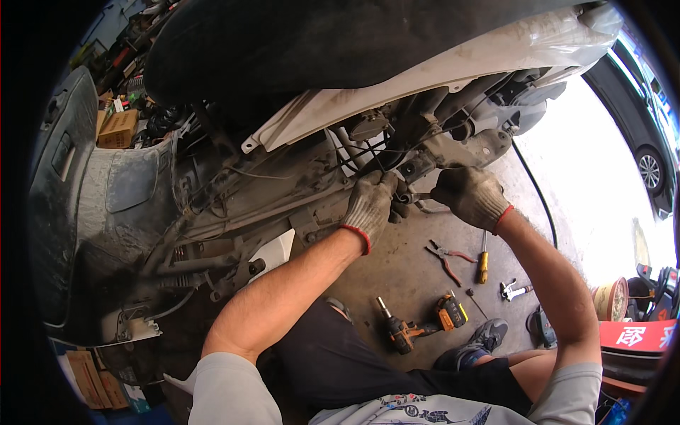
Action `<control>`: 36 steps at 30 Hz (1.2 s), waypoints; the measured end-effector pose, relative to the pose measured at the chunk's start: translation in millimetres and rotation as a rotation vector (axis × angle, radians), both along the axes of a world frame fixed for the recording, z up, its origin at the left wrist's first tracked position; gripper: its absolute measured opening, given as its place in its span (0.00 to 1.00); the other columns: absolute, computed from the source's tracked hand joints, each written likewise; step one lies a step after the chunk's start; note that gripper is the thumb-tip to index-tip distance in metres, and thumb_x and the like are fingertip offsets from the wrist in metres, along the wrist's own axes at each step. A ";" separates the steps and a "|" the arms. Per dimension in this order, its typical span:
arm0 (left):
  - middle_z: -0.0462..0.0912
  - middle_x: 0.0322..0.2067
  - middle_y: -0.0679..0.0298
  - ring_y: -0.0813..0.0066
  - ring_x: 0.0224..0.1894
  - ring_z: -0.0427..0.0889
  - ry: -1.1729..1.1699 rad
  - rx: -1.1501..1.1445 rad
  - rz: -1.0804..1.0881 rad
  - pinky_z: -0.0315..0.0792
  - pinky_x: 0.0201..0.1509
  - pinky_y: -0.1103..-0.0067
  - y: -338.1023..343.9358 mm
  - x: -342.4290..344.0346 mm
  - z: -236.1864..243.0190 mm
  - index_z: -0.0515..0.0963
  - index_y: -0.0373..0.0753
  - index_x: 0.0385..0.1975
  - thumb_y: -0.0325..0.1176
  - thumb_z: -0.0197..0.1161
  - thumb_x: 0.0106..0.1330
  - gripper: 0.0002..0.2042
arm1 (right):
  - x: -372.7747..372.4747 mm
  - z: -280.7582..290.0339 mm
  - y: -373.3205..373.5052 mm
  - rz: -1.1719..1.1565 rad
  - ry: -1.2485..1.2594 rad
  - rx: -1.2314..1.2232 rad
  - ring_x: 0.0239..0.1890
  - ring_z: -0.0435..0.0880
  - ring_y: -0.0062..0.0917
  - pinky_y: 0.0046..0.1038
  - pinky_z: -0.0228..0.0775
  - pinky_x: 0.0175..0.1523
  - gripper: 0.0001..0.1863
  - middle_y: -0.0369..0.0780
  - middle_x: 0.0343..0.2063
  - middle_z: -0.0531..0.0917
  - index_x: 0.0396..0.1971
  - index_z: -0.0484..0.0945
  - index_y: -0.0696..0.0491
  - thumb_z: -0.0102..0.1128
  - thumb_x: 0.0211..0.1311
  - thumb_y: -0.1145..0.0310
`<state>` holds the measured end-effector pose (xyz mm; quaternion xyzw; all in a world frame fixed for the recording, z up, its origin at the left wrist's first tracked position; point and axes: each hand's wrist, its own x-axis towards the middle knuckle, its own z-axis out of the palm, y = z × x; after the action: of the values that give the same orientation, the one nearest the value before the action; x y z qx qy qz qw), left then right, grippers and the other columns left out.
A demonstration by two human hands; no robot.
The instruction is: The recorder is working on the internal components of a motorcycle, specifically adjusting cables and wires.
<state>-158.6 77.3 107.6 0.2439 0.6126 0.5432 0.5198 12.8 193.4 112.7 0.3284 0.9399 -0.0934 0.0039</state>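
Note:
Both my hands wear grey knit work gloves with red cuffs and dark, dirty fingers. My right hand point(473, 198) is closed around a short dark metal tool point(421, 197) that looks like a wrench; its handle end is hidden in the glove. The tool's other end reaches my left hand point(371, 207), whose fingers are curled against the metal parts there. What those fingers pinch is hidden. Just above the gloves is the stripped underside of a scooter point(269, 198), with a grey metal bracket point(464, 150) close to my right hand and thin black cables around it.
Pliers with red handles point(448, 261), a yellow-handled screwdriver point(483, 268), an orange-black cordless impact driver point(418, 327) and a silver-white tool point(514, 290) lie on the concrete floor. A black hose point(533, 177) runs along the right. A dark car point(630, 106) stands beyond. Cardboard boxes point(117, 129) sit far left.

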 end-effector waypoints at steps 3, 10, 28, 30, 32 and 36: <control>0.78 0.22 0.68 0.82 0.19 0.74 0.004 0.008 0.006 0.64 0.20 0.84 -0.2 -1.5 -2.5 0.76 0.40 0.32 0.41 0.47 0.75 0.14 | -0.1 3.4 -1.9 0.013 0.047 0.001 0.36 0.82 0.35 0.37 0.74 0.36 0.13 0.38 0.31 0.80 0.32 0.81 0.46 0.54 0.64 0.53; 0.79 0.23 0.66 0.80 0.17 0.75 0.010 0.021 0.010 0.66 0.18 0.83 1.3 -2.6 -7.2 0.77 0.38 0.33 0.39 0.49 0.73 0.13 | -1.9 10.0 -3.1 -0.048 0.011 -0.097 0.40 0.84 0.40 0.40 0.77 0.42 0.21 0.42 0.37 0.84 0.36 0.82 0.48 0.54 0.61 0.44; 0.79 0.23 0.65 0.78 0.19 0.77 -0.021 0.082 -0.068 0.71 0.22 0.81 -5.6 5.6 -1.8 0.76 0.37 0.34 0.43 0.50 0.75 0.16 | 16.3 63.3 -40.5 0.014 0.016 0.175 0.29 0.84 0.42 0.39 0.76 0.34 0.08 0.44 0.22 0.82 0.32 0.78 0.52 0.56 0.62 0.63; 0.80 0.23 0.65 0.78 0.19 0.77 -0.014 0.127 -0.074 0.71 0.22 0.80 -4.3 4.9 4.2 0.76 0.38 0.33 0.43 0.49 0.75 0.16 | 15.0 69.0 -41.5 -0.008 0.037 0.187 0.29 0.83 0.42 0.41 0.75 0.33 0.08 0.44 0.22 0.82 0.31 0.77 0.52 0.57 0.61 0.62; 0.80 0.23 0.65 0.79 0.20 0.77 0.020 0.143 -0.057 0.71 0.23 0.81 -2.8 4.2 11.0 0.76 0.38 0.33 0.42 0.48 0.76 0.16 | 14.9 70.4 -42.2 -0.031 0.056 0.199 0.28 0.83 0.42 0.42 0.74 0.33 0.08 0.44 0.22 0.81 0.30 0.76 0.51 0.57 0.60 0.62; 0.80 0.23 0.65 0.79 0.20 0.77 0.018 0.128 -0.020 0.71 0.23 0.81 0.3 4.6 15.7 0.76 0.38 0.34 0.42 0.48 0.76 0.15 | 13.0 73.0 -42.1 -0.014 0.053 0.242 0.28 0.83 0.42 0.42 0.74 0.32 0.08 0.44 0.22 0.81 0.30 0.75 0.51 0.57 0.61 0.62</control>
<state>-154.0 77.7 123.4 0.2876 0.5786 0.5739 0.5031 25.8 151.2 185.7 0.3307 0.9417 0.0121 -0.0612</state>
